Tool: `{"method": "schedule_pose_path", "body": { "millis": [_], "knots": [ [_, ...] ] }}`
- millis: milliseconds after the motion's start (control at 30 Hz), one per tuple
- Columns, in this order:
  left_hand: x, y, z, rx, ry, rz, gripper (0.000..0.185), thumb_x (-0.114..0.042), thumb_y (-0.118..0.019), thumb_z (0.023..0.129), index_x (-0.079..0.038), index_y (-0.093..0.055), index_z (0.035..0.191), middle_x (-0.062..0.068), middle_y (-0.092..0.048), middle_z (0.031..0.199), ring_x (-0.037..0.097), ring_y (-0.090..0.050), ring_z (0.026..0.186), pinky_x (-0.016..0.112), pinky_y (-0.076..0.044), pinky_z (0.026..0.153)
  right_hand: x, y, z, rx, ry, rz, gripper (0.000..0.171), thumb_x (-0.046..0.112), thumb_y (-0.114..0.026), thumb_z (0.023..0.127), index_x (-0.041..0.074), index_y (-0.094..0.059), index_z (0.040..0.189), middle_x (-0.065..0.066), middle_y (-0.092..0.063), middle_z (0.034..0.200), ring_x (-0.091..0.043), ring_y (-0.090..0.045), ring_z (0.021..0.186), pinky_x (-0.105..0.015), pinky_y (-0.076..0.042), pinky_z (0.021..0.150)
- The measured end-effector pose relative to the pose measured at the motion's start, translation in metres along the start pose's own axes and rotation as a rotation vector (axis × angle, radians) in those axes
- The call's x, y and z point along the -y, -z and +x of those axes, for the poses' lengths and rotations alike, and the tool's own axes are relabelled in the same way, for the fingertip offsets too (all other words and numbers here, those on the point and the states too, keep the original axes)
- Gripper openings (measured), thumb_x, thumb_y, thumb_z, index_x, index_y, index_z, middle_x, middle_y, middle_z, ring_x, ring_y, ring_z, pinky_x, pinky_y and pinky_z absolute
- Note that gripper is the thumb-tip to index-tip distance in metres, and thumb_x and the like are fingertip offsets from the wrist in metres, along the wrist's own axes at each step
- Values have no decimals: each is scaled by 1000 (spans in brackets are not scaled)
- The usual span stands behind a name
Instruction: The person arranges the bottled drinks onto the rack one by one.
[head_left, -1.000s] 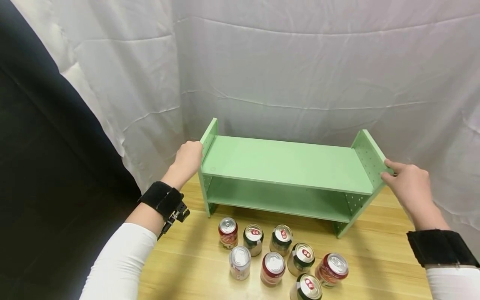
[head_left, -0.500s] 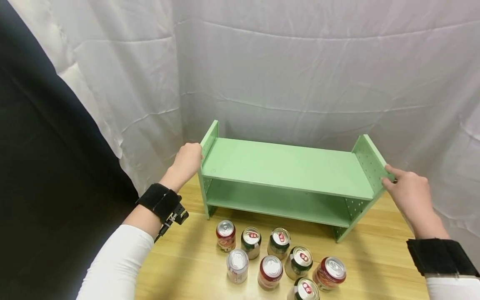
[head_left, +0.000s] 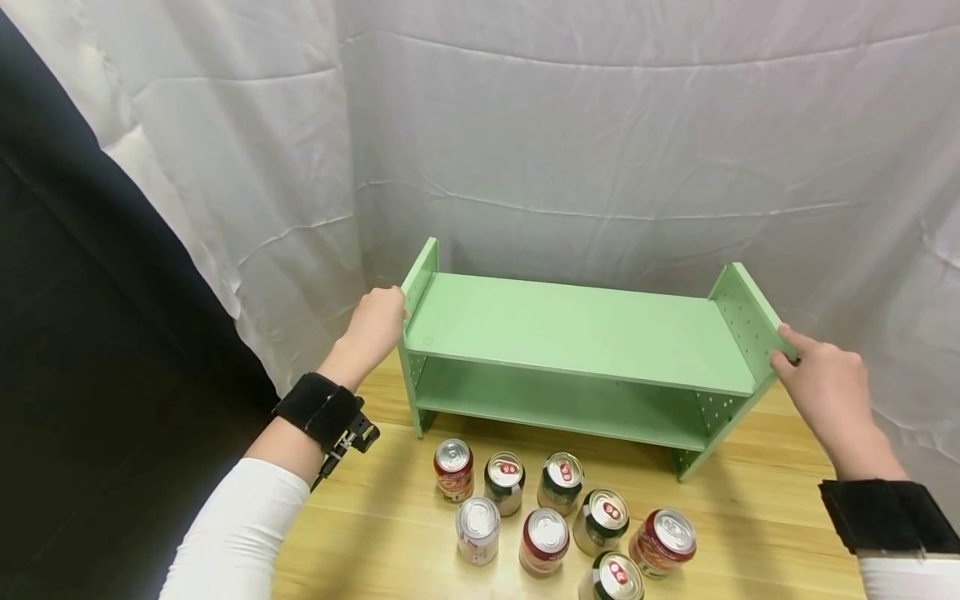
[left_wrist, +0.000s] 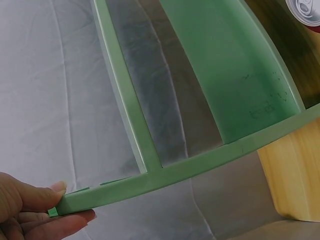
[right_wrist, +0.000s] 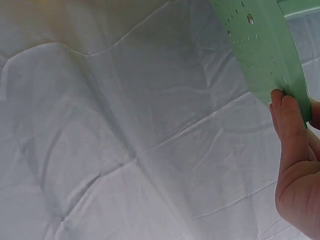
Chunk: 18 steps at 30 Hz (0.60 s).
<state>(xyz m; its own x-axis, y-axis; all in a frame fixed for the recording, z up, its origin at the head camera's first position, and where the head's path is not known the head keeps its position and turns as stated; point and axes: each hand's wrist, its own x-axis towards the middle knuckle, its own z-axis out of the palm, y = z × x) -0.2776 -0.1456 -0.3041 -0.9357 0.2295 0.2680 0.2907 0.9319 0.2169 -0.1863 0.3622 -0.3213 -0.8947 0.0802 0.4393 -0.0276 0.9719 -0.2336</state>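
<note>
A light green two-tier shelf (head_left: 577,329) with perforated side panels stands at the back of the wooden table. My left hand (head_left: 372,325) grips the upper part of its left side panel; in the left wrist view the thumb (left_wrist: 42,196) lies on one face and the fingers on the other. At the opposite end, my right hand (head_left: 825,387) pinches the top of the right side panel (right_wrist: 272,55), fingers on the outer face and thumb on the inner side. Both shelf boards carry nothing.
Several short soda cans stand in front of the shelf, among them a red can (head_left: 453,471), a pale can (head_left: 477,531) and a dark green-topped can (head_left: 561,483). White cloth (head_left: 600,125) hangs behind; black cloth (head_left: 97,400) is at left. Wood tabletop (head_left: 337,500) lies below.
Both hands keep their hold on the shelf's side panels. The shelf's right end sits slightly farther right in the head view; the cans stand as before.
</note>
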Motion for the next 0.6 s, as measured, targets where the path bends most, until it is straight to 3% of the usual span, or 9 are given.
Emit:
{"method": "schedule_pose_path", "body": {
  "millis": [167,300,433,600],
  "knots": [
    [-2,1,-2,13,4,-4,18,-3,-59,90,13,-60,98,25,-66,88,36,-65,80,42,-55,71,1,-1,-2,-20,7,-1,40,7,-57,90,-12,-51,125,-16,-44,48,-23,-27,46,-34,-23,46],
    [-1,1,-1,33,20,0,31,-3,-58,91,18,-55,114,29,-65,100,38,-65,86,42,-54,76,1,-1,-3,-25,10,-4,40,7,-56,90,-11,-51,125,-18,-45,49,-23,-26,46,-34,-22,44],
    [-1,0,1,56,28,13,44,-4,-56,93,22,-44,126,32,-61,112,38,-64,93,42,-54,80,1,-2,-4,-28,9,-4,40,7,-56,91,-11,-51,126,-11,-39,44,-22,-25,46,-33,-21,45],
    [0,1,1,50,25,30,48,-4,-55,93,22,-38,130,33,-60,114,39,-64,94,42,-53,81,3,-4,-6,-49,21,6,40,6,-56,90,-11,-51,126,-7,-36,42,-20,-23,45,-33,-19,45]
  ]
}}
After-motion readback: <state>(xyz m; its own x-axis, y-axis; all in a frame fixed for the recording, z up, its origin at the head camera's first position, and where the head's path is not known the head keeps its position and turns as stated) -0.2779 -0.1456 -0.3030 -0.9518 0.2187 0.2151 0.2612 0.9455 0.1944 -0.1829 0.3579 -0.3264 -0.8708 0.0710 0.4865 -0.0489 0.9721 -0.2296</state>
